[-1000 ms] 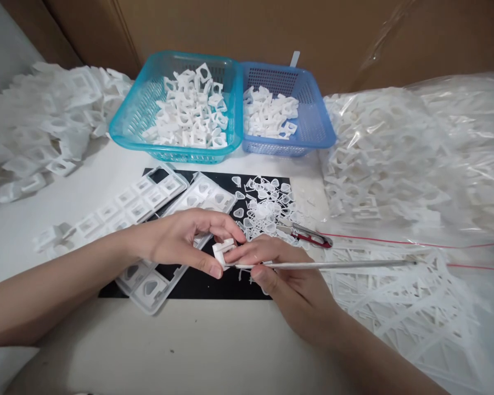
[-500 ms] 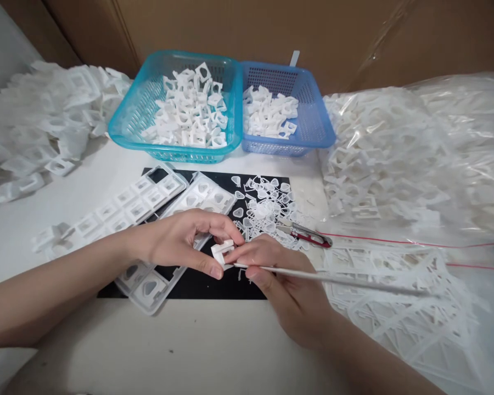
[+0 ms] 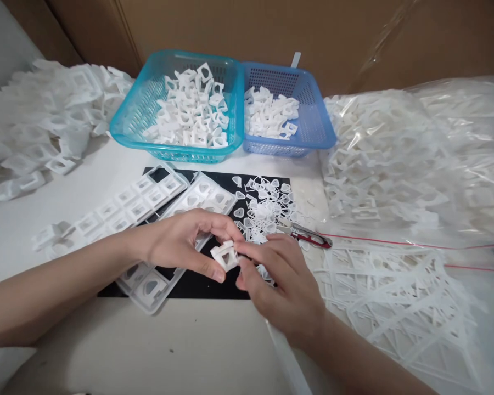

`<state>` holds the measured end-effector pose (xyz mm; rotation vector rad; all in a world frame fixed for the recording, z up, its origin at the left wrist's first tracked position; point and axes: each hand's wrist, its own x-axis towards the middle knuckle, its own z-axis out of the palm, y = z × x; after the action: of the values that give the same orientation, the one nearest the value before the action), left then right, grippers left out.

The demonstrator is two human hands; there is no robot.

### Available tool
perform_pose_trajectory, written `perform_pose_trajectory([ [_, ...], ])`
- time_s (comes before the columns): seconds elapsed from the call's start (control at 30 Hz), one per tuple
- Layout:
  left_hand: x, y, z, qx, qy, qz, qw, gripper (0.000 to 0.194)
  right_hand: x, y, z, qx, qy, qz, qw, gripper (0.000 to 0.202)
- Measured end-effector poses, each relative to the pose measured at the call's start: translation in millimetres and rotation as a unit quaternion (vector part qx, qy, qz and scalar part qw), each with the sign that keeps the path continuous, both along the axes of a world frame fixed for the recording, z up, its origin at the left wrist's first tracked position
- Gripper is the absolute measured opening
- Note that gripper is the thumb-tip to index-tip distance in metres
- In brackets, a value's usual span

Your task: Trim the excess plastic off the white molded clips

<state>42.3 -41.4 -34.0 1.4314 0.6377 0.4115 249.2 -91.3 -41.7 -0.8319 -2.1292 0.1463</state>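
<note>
My left hand [image 3: 189, 241] is closed on a small white plastic part [image 3: 225, 256] with an opening in its face. At the part's right side, the thumb and forefinger of my right hand [image 3: 278, 280] are pinched together. A long pale stick-like tool [image 3: 288, 356] comes out below the right palm and points down toward the front edge; its other end is hidden by the hand. Beneath both hands lies a black mat [image 3: 214, 288]. Small triangular white pieces [image 3: 267, 206] are piled on the mat behind the right hand.
Two white trays [image 3: 138, 203] [image 3: 148, 288] lie left of my hands. Behind stand a teal basket [image 3: 121, 140] and a blue basket [image 3: 321, 118] of white parts. A red-handled cutter [image 3: 313, 237], clear bags [image 3: 395, 164] and white plastic strips [image 3: 395, 302] are on the right.
The tool has swung from lying across to the right to pointing down toward the front. My right fingers have moved to the part's right side, and more of the part's face shows.
</note>
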Motion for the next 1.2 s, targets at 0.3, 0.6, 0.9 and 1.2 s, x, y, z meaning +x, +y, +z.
perform_pose_trajectory([
  [0.3,1,0,1.5,-0.01,-0.01,0.008,1.0,0.045,28,20,14.1,-0.063,0.107,-0.053,0.991,0.02],
  [0.6,-1,2,-2.4,-0.066,-0.041,0.061,0.995,0.034,28,12,17.7,-0.16,0.111,0.018,0.981,0.011],
  [0.9,11,-14,11.1,-0.173,-0.059,0.087,0.979,0.042,17,16,19.6,-0.111,0.045,0.129,0.984,0.008],
  [1.2,13,-22,2.8,-0.146,-0.033,0.098,0.984,0.04,18,16,8.0,-0.127,0.028,0.092,0.987,0.016],
])
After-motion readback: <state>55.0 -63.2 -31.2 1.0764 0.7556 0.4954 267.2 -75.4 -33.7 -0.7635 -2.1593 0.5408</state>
